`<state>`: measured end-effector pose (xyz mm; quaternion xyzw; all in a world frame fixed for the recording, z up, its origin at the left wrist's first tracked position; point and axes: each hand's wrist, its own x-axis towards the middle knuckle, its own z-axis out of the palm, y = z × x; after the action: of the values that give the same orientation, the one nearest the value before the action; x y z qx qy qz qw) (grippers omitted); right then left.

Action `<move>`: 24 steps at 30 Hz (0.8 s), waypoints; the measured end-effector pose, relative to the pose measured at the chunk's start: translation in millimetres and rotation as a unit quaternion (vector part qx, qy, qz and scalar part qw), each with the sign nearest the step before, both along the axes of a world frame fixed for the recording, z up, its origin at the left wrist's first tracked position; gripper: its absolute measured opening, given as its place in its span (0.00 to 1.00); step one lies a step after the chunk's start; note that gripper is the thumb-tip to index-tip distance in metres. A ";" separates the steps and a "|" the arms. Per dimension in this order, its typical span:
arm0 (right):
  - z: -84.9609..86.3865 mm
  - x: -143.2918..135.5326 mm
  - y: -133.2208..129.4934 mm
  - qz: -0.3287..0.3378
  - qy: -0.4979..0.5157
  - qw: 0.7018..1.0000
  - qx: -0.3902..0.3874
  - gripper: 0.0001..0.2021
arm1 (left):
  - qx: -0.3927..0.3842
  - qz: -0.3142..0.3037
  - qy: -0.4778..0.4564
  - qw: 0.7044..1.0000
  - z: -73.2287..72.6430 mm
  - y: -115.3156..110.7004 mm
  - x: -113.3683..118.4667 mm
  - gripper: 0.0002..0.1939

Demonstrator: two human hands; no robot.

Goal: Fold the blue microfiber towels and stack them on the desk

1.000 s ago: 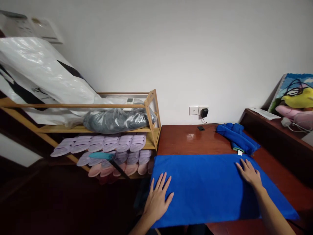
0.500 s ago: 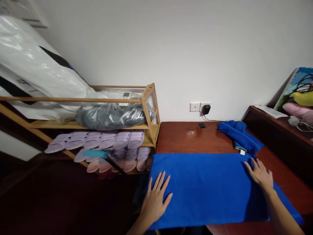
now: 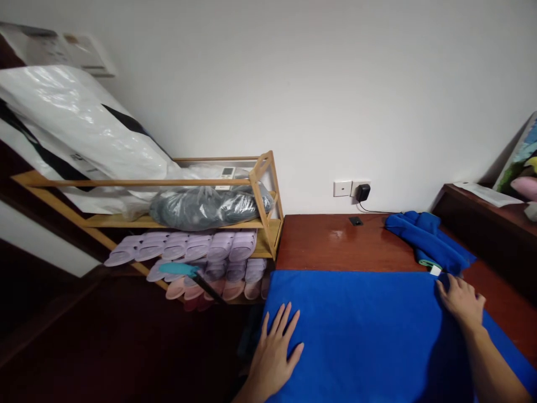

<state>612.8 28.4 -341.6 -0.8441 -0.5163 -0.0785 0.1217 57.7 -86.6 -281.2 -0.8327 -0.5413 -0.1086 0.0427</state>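
A blue cloth (image 3: 369,330) is spread flat over the near part of a reddish-brown wooden tabletop (image 3: 319,240). My left hand (image 3: 274,352) lies palm down near the cloth's left edge, fingers spread. On the far right part of the same cloth rests my right hand (image 3: 464,305), palm down, its fingers slightly bent and holding nothing that I can see. Just beyond the right hand lies a bunched blue cloth (image 3: 432,238) with a white tag (image 3: 435,270) at its near end.
A wooden shoe rack (image 3: 264,201) stands left of the table, with lilac and pink slippers (image 3: 197,246) and plastic-wrapped bundles (image 3: 205,207). A black plug (image 3: 363,193) sits in the wall socket. A raised dark ledge (image 3: 482,229) borders the right side.
The view has shifted a little left and up. My right hand has slid slightly toward the cloth's far right corner, its fingers drawn closer together. The left hand stays flat on the cloth.
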 end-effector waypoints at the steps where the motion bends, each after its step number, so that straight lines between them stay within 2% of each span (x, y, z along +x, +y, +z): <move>1: 1.4 -0.8 1.7 0.001 -0.002 1.000 0.000 0.33 | -0.003 0.002 0.004 1.000 -0.2 0.3 0.4 0.32; 9: 8.0 2.5 19.8 -0.025 0.050 0.998 -0.026 0.36 | -0.004 0.000 0.014 1.000 -1.0 2.1 1.2 0.31; 13: 7.8 17.0 29.0 -0.044 0.120 0.991 -0.044 0.38 | -0.007 -0.001 0.015 1.000 -1.3 2.7 0.6 0.31; 18: 6.1 37.3 36.7 -0.057 0.193 0.974 -0.102 0.41 | -0.018 0.000 0.017 1.000 -0.4 3.5 1.7 0.31; 20: 9.6 35.1 34.8 -0.046 0.162 0.981 -0.098 0.38 | -0.016 0.001 0.012 1.000 -0.3 3.5 2.1 0.31; 24: 16.4 12.7 21.7 -0.040 0.004 0.999 -0.023 0.30 | -0.015 0.002 0.008 1.000 -1.4 2.9 1.6 0.31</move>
<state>625.5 50.1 -325.2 -0.8668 -0.4835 -0.0682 0.1012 59.3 -83.8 -282.5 -0.8327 -0.5445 -0.0939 0.0351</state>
